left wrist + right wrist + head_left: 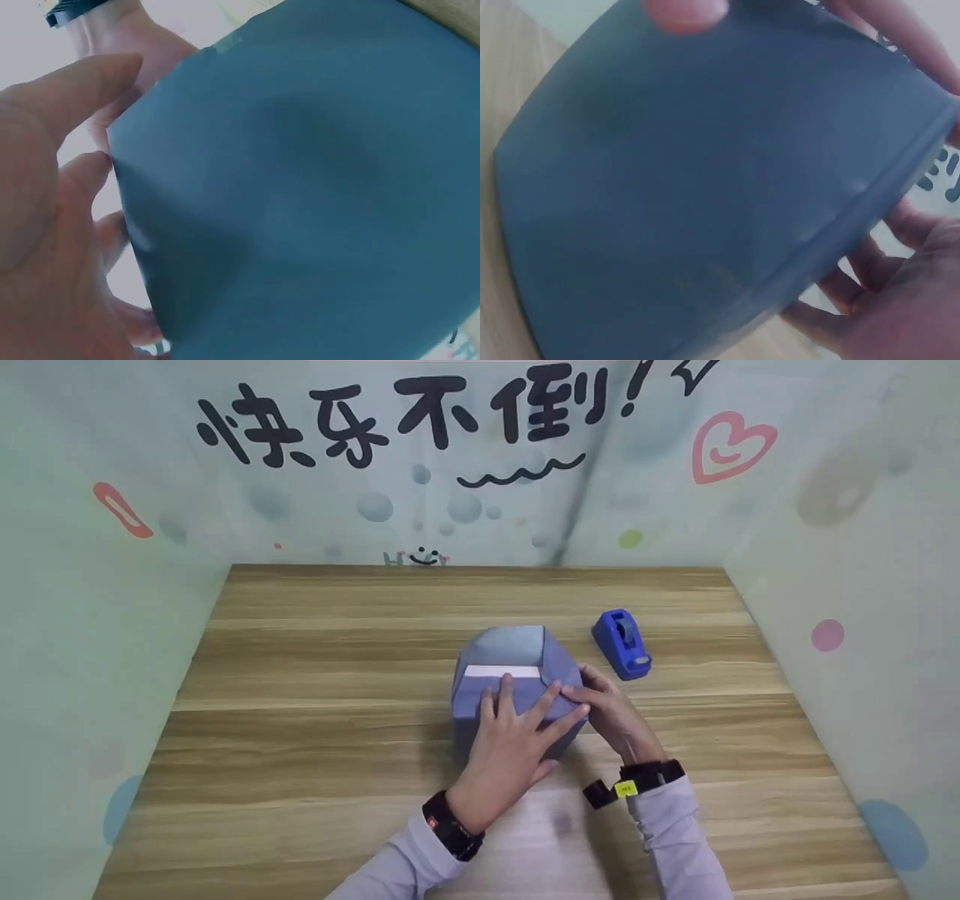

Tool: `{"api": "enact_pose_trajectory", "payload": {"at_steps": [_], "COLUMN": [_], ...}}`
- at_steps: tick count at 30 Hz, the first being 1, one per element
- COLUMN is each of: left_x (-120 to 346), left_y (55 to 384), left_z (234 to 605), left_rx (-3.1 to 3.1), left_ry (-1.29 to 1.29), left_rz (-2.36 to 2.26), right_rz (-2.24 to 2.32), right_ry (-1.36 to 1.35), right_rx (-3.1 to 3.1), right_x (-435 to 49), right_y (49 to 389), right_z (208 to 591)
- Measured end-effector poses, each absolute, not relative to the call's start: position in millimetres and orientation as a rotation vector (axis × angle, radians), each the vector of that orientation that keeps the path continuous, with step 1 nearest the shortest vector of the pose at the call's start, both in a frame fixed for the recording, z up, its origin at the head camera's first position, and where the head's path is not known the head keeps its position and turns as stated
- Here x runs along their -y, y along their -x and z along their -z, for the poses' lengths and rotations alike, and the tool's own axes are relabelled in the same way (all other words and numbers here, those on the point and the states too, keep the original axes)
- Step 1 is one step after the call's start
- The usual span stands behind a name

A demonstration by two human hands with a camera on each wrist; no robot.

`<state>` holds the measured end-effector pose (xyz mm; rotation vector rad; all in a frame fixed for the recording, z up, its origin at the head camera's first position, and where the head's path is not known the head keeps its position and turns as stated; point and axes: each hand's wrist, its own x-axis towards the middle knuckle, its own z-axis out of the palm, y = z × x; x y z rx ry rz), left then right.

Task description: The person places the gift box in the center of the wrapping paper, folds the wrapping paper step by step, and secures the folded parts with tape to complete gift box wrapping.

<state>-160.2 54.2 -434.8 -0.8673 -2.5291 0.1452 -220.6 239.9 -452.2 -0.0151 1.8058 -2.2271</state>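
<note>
A box wrapped in blue-grey paper (469, 697) stands on the table, with a white strip of the box (502, 670) showing inside the raised paper at its top. My left hand (510, 742) lies across the near top edge, fingers spread and straight, pressing a folded flap. At the right corner, my right hand (619, 716) pinches the folded paper, with some fingers behind the side. From the left wrist, the blue-grey wrapping (300, 180) fills most of the view. In the right wrist view, fingers curl at the edge of the wrapped box (667, 187).
A blue tape dispenser (622, 645) sits on the wooden table (315, 675), right of and behind the box. Printed cloth (480, 450) with dark characters stands upright along the back and sides. A black strap with a small camera (649, 776) circles the right wrist.
</note>
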Motion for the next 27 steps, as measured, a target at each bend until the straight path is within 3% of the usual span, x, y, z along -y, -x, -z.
{"api": "enact_pose_trajectory", "payload": {"at_steps": [6, 27], "left_x": [-60, -64], "left_y": [160, 159], "left_z": [434, 428], "left_rx": [2.584, 2.653], "left_ry": [0.804, 0.802], "left_rz": [-0.241, -0.227], "right_rz": [2.218, 1.933], "right_ry": [-0.04, 0.373], "right_rx": [-1.86, -2.324], "right_x": [-239, -251], "right_y": [230, 246], "right_z": [453, 436]}}
